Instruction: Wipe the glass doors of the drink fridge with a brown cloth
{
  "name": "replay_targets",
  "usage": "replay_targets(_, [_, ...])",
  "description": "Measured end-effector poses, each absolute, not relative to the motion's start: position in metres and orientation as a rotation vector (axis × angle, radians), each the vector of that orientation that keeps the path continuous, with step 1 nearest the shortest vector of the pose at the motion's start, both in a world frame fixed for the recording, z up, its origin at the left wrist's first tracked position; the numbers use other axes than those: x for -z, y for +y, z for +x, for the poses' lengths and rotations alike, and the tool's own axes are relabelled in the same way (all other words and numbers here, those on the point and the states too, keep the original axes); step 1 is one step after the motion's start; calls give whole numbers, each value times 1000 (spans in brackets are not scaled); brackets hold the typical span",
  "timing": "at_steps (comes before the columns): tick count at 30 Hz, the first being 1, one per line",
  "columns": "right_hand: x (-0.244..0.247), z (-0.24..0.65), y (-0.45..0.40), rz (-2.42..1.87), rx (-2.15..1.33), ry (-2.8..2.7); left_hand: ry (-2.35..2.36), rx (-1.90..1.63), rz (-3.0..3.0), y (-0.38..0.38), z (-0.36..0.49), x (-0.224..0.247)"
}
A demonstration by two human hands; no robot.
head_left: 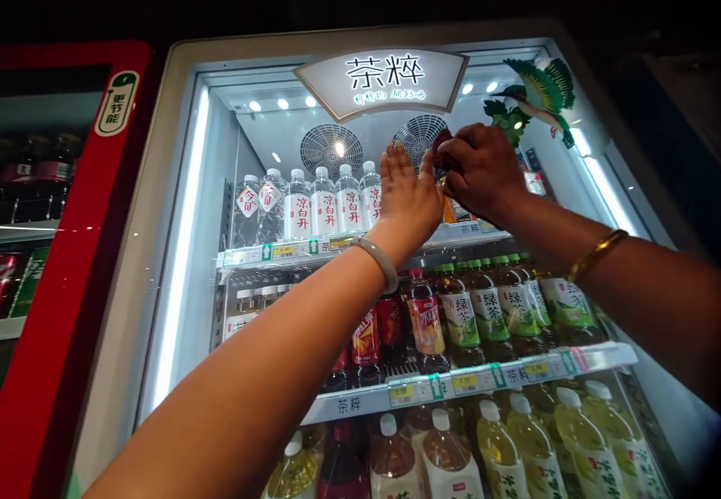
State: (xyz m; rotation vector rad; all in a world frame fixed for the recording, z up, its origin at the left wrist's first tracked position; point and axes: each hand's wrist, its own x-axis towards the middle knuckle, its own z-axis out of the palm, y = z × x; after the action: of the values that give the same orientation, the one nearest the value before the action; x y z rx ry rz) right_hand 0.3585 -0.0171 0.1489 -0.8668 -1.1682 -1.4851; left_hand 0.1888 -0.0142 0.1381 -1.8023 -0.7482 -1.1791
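My left hand (410, 197) lies flat with its fingers stretched up against the glass door (214, 138) of a lit drinks fridge, a pale bangle on its wrist. Right beside it, my right hand (478, 168) is closed round a dark red thing (444, 149), perhaps a cloth, held near the glass. A gold bangle circles the right wrist. Behind the glass, clear water bottles (324, 202) stand on the top shelf. Green tea bottles (489, 303) and red-labelled bottles (426, 319) fill the shelf below.
A fan-shaped sign (383, 82) hangs at the fridge top, with a green bird decoration (541, 93) to its right. Pale yellow bottles (529, 439) line the lower shelf. A red fridge (84, 258) stands at the left.
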Motion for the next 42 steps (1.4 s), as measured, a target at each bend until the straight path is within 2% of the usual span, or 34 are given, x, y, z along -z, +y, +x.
replay_targets(5, [-124,415,-27,-905,1376,-1000,-489,1090,-1840,-1,185,-139])
replay_targets(8, [-102,402,-25,-891,1397,-1022,-376,953,-1829,-2,180,-140])
replay_targets(10, [-104,387,-22,-863,1449,-1137,-410,889,-1837,-9,186,-139])
replay_targets(15, [-141,405,-27,-807,1449,-1264,-741,1026,-1790,-35,236,-128])
replay_targets(18, [-136,437,-27,-799,1380,-1112,-875,1074,-1770,-40,270,-120])
replay_targets(22, [-110,450,-24,-790,1400,-1071,-705,1154,-1749,-27,287,-110])
replay_targets(26, [-119,469,-33,-748,1521,-1330,-475,1114,-1703,-12,282,-104])
replay_targets(30, [-132,515,-41,-796,1508,-1324,-492,1048,-1728,-13,278,-105])
replay_targets(34, [-105,517,-34,-725,1465,-1080,-606,1058,-1716,-32,304,-107])
replay_targets(38, [-97,499,-37,-650,1507,-1325,-823,1121,-1688,-41,345,-100])
replay_targets(42, [-107,528,-50,-741,1462,-1412,-711,1159,-1653,-30,357,-87])
